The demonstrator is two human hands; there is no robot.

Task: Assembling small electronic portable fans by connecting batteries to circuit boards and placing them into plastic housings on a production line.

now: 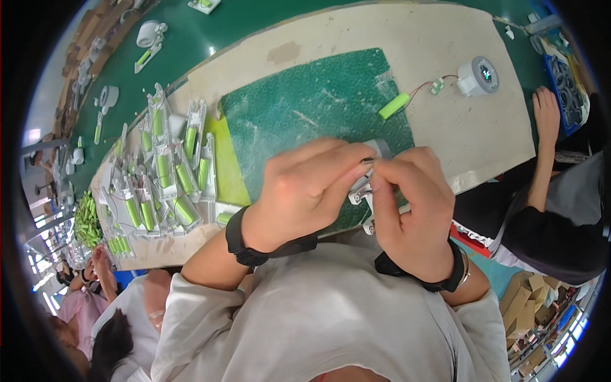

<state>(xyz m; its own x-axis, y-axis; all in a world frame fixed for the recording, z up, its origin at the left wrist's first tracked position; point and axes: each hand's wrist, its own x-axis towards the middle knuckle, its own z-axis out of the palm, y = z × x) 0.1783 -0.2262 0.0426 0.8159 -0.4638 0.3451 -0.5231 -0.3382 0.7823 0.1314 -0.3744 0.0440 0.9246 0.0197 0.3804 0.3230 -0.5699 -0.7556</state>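
My left hand (312, 188) and my right hand (414, 210) meet fingertip to fingertip over the front part of the green mat (305, 95). Between the left thumb and forefinger shows a small dark piece (368, 160), too small to name. My right hand is closed in a pinch against it; what its fingertips hold is hidden. Under the fingers is a white plastic part (358, 196) with small lugs, mostly covered by my hands. Beyond them, a green cylindrical battery (394, 106) is wired through a small circuit board (436, 86) to a round white unit (477, 77) with a lit display.
At left, many white plastic holders (164, 169) with green batteries are heaped on the beige board (445, 38). A pile of loose green batteries (87, 219) lies beyond. Another person's hand (546, 114) rests at right by a blue tray (563, 89) of grey rings. Others sit at left.
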